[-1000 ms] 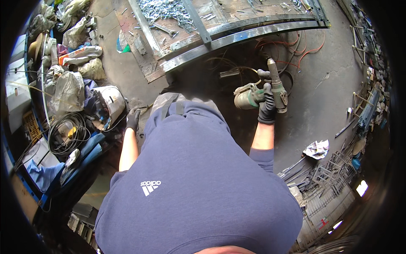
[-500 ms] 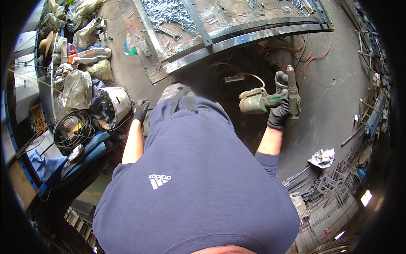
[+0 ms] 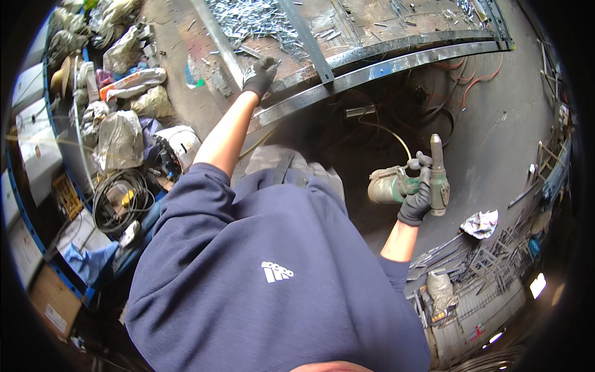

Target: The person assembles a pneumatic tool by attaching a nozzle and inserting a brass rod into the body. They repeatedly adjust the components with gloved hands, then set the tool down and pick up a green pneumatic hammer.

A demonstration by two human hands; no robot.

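My right hand [image 3: 419,198], in a dark glove with grey fingertips, grips a green and grey rivet gun [image 3: 439,186]. The gun's tapered nose points away from me, and its rounded body lies left of the hand. A pale hose [image 3: 396,137] runs from it toward the dark space under the metal frame. My left hand [image 3: 259,75], also gloved, is over the near left part of the work surface with its fingers curled. Whatever lies between those fingertips is too small to name. Beside it are a wrench [image 3: 251,52], partly covered by the hand, and a heap of small silvery rivets [image 3: 254,23].
The metal frame [image 3: 384,64] edges the work surface ahead. Red hoses [image 3: 474,84] lie on the floor beyond the gun. On the left are bags, a white helmet [image 3: 183,144] and coiled cable [image 3: 121,199]. Metal bars and a crumpled wrapper [image 3: 480,224] lie at right.
My left hand has gone from low beside my body up and forward to the work surface, near the wrench. The rivet gun, still in my right hand, sits lower in view.
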